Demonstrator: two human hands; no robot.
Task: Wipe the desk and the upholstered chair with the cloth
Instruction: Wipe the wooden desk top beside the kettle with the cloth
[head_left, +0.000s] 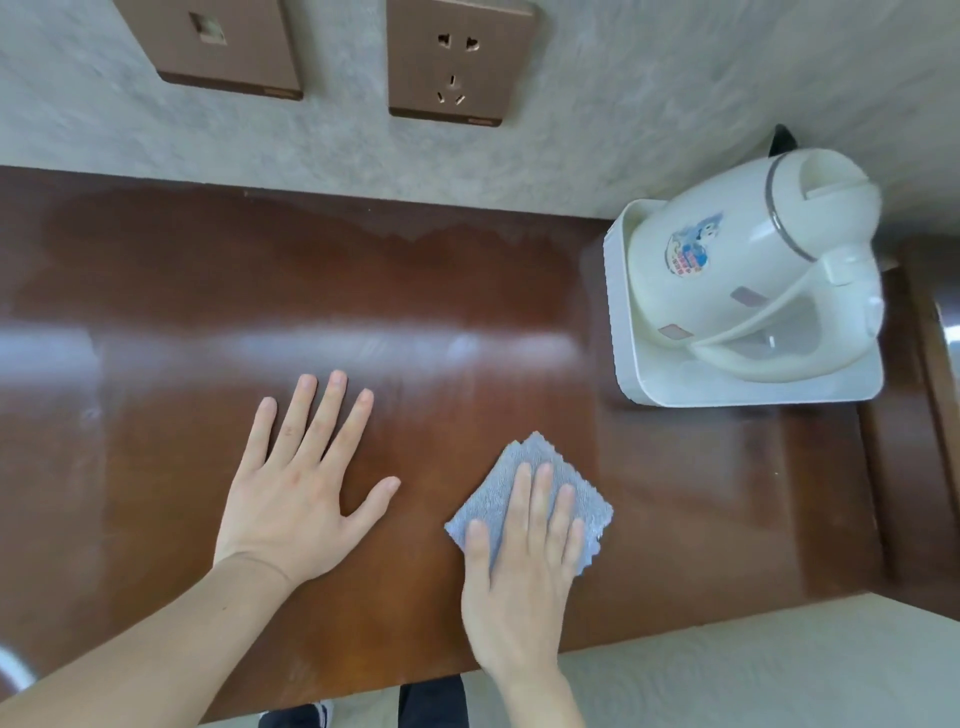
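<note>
Desk (467, 291): glossy brown wooden top filling the middle of the frame, with a pale streak of glare across it and a lighter hazy patch along its far edge by the wall.
Cloth (540, 467): small folded grey-blue square lying flat on the desk, lower centre-right of the frame.
Right hand (524, 582): palm down on the cloth, fingers straight and close together, pressing it to the wood; it grips nothing.
Left hand (301, 493): flat on the bare desk, lower centre-left, fingers spread wide, apart from the cloth.
Kettle (753, 275): cream electric kettle, right side of the frame, standing on a white tray (618, 322) at the desk's right end.
Wall (337, 130): grey, upper part of the frame, carrying a brown socket (460, 62) and a brown switch plate (213, 44) to its left.
Chair: not in view.
</note>
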